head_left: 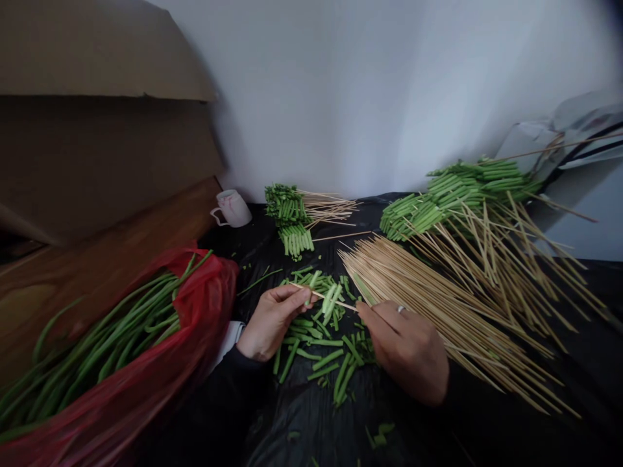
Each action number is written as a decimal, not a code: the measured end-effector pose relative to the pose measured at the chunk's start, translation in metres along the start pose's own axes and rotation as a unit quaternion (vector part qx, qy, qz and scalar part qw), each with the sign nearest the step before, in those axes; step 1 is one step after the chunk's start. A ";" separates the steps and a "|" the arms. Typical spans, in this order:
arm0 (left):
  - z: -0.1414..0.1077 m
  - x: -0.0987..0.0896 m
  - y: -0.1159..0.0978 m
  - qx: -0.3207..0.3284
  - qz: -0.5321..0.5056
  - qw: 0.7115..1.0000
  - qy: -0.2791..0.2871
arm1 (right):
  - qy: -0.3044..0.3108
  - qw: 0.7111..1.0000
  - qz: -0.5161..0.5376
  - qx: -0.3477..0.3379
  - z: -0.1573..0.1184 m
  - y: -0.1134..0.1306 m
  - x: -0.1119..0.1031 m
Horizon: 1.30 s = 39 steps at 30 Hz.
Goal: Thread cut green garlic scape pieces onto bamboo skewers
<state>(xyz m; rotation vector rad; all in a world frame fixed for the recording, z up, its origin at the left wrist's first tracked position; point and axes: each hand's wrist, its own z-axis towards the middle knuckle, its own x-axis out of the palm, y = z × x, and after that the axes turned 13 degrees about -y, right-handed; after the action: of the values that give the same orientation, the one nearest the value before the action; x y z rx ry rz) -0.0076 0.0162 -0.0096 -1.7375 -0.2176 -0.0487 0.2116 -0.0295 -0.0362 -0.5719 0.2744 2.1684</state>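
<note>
Head view: the left hand (280, 318) pinches a green bean piece (309, 299) on a thin wooden skewer (335, 301); the right hand (406, 347) (a ring on one finger) grips the skewer's other end, above cut beans (327, 359) scattered between both hands.

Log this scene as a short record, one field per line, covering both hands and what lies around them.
Left hand: pinching the thin stick near one end
Right hand: holding its other end; ring on one finger
On that stick: short green bean pieces
Below the hands: loose cut beans on black plastic
Right side: bare sticks, with a heap of filled sticks behind
Centre back: smaller filled bundle
Left side: red bag of long beans
Back left: mug, upright, beside a wall
</note>
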 end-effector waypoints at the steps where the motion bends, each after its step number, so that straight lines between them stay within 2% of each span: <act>1: 0.000 0.000 0.000 0.002 0.002 1.000 0.000 | -0.002 1.000 -0.001 0.001 0.000 0.000 0.000; 18: 0.001 -0.001 0.002 -0.014 0.021 1.000 0.013 | 0.000 1.000 0.009 0.028 -0.003 0.002 0.005; 24: -0.001 0.004 0.009 -0.012 0.046 0.999 -0.020 | 0.003 1.000 0.015 0.025 -0.002 0.006 0.006; 26: 0.000 0.003 0.009 0.003 0.052 0.999 -0.010 | 0.002 1.000 0.017 0.021 0.000 0.003 0.005; 29: 0.004 -0.003 0.008 0.071 0.094 0.993 -0.006 | -0.007 0.999 0.004 0.041 0.004 -0.008 0.001; 32: 0.010 -0.009 0.010 0.186 0.198 0.962 -0.022 | -0.019 0.996 -0.013 0.088 0.006 -0.022 0.000; 34: 0.013 -0.011 0.014 0.272 0.298 0.915 -0.016 | -0.015 0.995 -0.012 0.101 0.005 -0.028 0.001; 36: 0.017 -0.011 0.017 0.339 0.391 0.856 -0.007 | -0.005 0.995 -0.010 0.103 0.003 -0.030 0.003; 39: 0.020 -0.011 0.020 0.385 0.476 0.791 0.002 | -0.002 0.995 -0.014 0.101 0.002 -0.030 0.005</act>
<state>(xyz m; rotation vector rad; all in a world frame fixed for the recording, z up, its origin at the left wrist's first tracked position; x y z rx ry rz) -0.0163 0.0314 -0.0339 -0.8573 0.5988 0.6901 0.2326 -0.0072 -0.0368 -0.4546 0.4750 2.0844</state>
